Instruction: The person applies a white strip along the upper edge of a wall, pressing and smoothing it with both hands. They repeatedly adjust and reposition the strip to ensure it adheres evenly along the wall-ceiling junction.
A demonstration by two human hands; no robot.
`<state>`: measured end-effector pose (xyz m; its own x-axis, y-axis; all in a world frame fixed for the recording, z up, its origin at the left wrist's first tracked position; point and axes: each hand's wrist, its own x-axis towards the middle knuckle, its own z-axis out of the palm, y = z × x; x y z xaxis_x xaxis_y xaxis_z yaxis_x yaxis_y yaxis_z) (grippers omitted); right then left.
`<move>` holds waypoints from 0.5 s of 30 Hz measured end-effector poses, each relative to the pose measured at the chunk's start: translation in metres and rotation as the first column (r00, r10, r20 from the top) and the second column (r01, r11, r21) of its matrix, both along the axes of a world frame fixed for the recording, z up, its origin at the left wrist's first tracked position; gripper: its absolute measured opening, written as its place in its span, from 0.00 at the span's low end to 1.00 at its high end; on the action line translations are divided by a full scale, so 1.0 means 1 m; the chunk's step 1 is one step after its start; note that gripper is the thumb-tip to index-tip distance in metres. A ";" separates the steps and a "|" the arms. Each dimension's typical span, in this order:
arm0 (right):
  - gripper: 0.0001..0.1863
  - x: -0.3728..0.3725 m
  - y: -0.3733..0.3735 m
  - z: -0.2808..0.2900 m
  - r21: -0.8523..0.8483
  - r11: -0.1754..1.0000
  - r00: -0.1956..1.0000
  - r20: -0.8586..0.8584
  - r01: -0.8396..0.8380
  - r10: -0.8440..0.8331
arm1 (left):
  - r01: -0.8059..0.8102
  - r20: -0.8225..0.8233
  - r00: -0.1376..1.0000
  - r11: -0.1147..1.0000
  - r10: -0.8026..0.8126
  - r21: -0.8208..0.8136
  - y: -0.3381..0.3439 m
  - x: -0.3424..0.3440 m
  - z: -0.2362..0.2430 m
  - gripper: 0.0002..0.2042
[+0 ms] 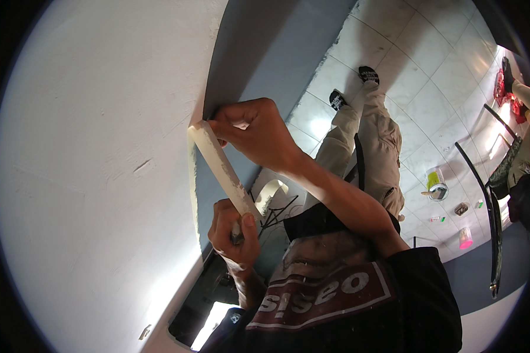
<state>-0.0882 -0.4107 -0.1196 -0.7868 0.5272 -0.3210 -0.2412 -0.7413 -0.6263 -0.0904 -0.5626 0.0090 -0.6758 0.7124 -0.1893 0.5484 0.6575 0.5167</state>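
Observation:
A strip of masking tape (222, 163), pale and smudged with grey paint, stretches between my two hands beside the border of the white wall (106, 159) and the grey wall (259, 47). My right hand (253, 132) is closed in a pinch at the strip's upper end, close against that border. Lower down, my left hand (234, 235) grips the other end between thumb and fingers. Past the left hand, a curled loop of tape (272, 193) hangs free. A small greyish bit shows within the left hand's fingers, too hidden to name.
On the tiled floor (436, 76) at right stand a paint can (436, 183) with a brush across it, a pink cup (465, 237) and a small dark container (461, 209). Farther right are long black bars (480, 170), red cloth (500, 88) and part of another person (524, 94).

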 end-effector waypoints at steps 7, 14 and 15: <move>0.08 0.002 0.000 0.000 0.029 0.999 1.000 -0.002 0.027 -0.027 | -0.008 0.023 1.000 0.998 0.007 0.061 0.003 0.005 0.001 0.10; 0.07 0.003 0.004 0.002 0.078 0.996 0.999 0.007 0.038 -0.039 | 0.064 0.075 0.994 0.989 -0.074 0.135 0.009 0.008 -0.002 0.12; 0.07 0.003 0.003 0.002 0.086 0.995 0.999 0.009 0.041 -0.042 | 0.099 0.077 0.991 0.986 -0.110 0.133 0.010 0.008 -0.003 0.14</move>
